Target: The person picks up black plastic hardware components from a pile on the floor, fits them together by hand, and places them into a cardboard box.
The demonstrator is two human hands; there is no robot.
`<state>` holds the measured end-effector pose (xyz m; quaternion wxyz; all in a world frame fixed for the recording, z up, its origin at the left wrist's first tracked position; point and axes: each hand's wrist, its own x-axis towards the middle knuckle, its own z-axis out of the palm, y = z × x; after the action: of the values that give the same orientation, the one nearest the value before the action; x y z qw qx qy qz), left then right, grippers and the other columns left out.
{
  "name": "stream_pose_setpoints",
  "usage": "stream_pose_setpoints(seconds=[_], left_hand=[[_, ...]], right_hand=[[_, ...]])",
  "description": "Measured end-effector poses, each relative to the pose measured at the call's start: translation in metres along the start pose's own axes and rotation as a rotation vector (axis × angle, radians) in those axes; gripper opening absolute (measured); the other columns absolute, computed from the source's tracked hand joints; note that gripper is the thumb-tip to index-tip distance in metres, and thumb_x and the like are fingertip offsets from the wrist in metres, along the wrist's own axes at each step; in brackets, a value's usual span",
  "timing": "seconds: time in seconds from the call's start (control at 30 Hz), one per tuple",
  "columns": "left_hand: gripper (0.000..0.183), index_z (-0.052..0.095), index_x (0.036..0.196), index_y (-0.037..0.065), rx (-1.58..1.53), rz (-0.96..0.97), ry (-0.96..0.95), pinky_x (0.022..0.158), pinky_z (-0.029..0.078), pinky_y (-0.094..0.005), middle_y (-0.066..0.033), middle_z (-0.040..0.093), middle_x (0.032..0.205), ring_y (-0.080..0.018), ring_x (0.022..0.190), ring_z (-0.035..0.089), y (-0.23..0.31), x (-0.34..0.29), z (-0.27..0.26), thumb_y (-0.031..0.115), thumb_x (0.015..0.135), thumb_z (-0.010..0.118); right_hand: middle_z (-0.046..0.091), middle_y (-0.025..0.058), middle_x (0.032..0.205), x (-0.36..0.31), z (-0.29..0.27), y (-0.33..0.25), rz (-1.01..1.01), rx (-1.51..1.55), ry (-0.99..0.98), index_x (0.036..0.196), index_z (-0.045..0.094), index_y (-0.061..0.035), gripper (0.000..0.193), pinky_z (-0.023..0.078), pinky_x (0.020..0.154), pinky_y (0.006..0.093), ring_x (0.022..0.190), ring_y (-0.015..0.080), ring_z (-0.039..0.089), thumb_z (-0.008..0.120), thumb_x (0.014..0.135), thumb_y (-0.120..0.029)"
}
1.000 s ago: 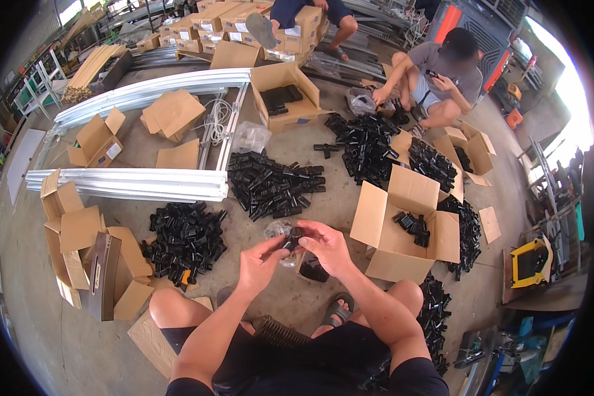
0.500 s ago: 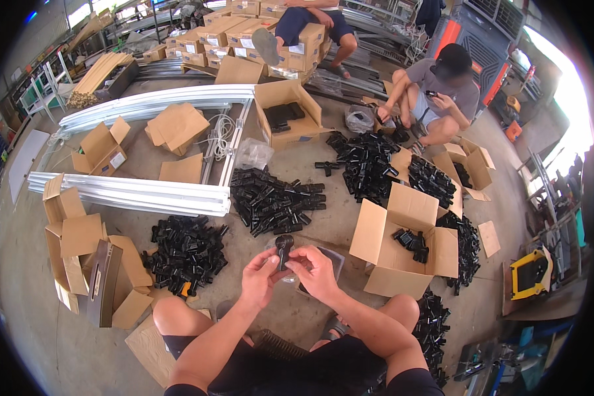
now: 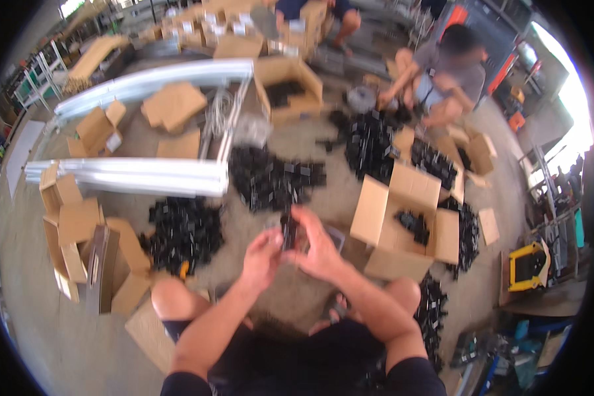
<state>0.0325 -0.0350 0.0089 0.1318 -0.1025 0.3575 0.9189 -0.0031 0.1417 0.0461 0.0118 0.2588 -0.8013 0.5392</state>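
Observation:
Between my two hands, a small black tubular fitting (image 3: 288, 232) is held upright over the floor, blurred by motion. My left hand (image 3: 263, 256) is closed on its lower left side. My right hand (image 3: 319, 249) grips it from the right, index finger reaching up along it and thumb near its lower end. Just beyond lies a pile of similar black fittings (image 3: 270, 177), with another pile (image 3: 183, 231) to the left. Right of my hands stands an open cardboard box (image 3: 416, 181) with a few black pieces inside.
White metal profiles (image 3: 132, 178) form a frame at the left, near opened cartons (image 3: 79, 221). More black fittings (image 3: 369, 142) lie farther right, where a co-worker (image 3: 452, 72) sits. Another seated person's leg (image 3: 350, 25) shows by stacked boxes (image 3: 224, 30).
The fitting has been turned more upright and raised slightly. My right hand has shifted its grip, its index finger now higher. The whole view has moved a little and blurred.

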Motion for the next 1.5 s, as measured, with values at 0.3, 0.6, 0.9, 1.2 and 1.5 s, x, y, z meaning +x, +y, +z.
stream_pose_setpoints(seconds=[0.3, 0.6, 0.9, 1.2, 1.5], left_hand=[[0.032, 0.058, 0.134, 0.004, -0.107, -0.044, -0.095, 0.092, 0.059, -0.0364, -0.0154, 0.069, 0.125, -0.0258, 0.109, 0.070, 0.001, 0.000, 0.012, 0.020, 0.107, 0.054], [0.033, 0.058, 0.136, 0.007, -0.191, 0.005, -0.104, 0.089, 0.059, -0.0352, -0.0118, 0.068, 0.129, -0.0234, 0.108, 0.070, 0.004, 0.002, 0.013, 0.022, 0.107, 0.055], [0.031, 0.061, 0.131, 0.002, -0.142, 0.040, -0.107, 0.089, 0.060, -0.0375, -0.0128, 0.072, 0.116, -0.0269, 0.105, 0.072, 0.004, 0.001, 0.012, 0.020, 0.106, 0.056], [0.031, 0.062, 0.130, 0.002, -0.161, 0.020, -0.161, 0.088, 0.059, -0.0350, -0.0147, 0.073, 0.115, -0.0271, 0.104, 0.072, 0.008, -0.001, 0.017, 0.019, 0.105, 0.058], [0.025, 0.067, 0.125, 0.008, -0.151, 0.046, -0.215, 0.083, 0.059, -0.0329, -0.0153, 0.073, 0.115, -0.0291, 0.104, 0.072, 0.008, 0.003, 0.012, 0.014, 0.101, 0.064]], right_hand=[[0.043, 0.0171, 0.152, 0.002, -0.012, -0.012, -0.005, -0.024, 0.002, 0.150, 0.043, -0.0079, 0.093, 0.058, 0.086, 0.0361, 0.112, 0.0302, 0.065, 0.091, 0.071, -0.014], [0.050, 0.0216, 0.150, 0.005, -0.015, -0.001, -0.324, -0.167, 0.195, 0.149, 0.045, 0.0011, 0.094, 0.051, 0.104, 0.0437, 0.135, 0.0372, 0.053, 0.092, 0.072, -0.021], [0.053, 0.0214, 0.147, 0.006, -0.003, -0.001, -0.404, -0.199, 0.211, 0.148, 0.047, -0.0004, 0.098, 0.049, 0.104, 0.0448, 0.129, 0.0387, 0.056, 0.092, 0.068, -0.033], [0.053, 0.0191, 0.148, 0.014, -0.011, -0.007, -0.405, -0.238, 0.160, 0.146, 0.049, -0.0011, 0.097, 0.048, 0.104, 0.0450, 0.127, 0.0386, 0.056, 0.092, 0.066, -0.032], [0.053, 0.0181, 0.147, 0.012, -0.014, -0.007, -0.306, -0.206, 0.123, 0.145, 0.050, -0.0019, 0.095, 0.048, 0.105, 0.0449, 0.129, 0.0383, 0.055, 0.093, 0.064, -0.030]])
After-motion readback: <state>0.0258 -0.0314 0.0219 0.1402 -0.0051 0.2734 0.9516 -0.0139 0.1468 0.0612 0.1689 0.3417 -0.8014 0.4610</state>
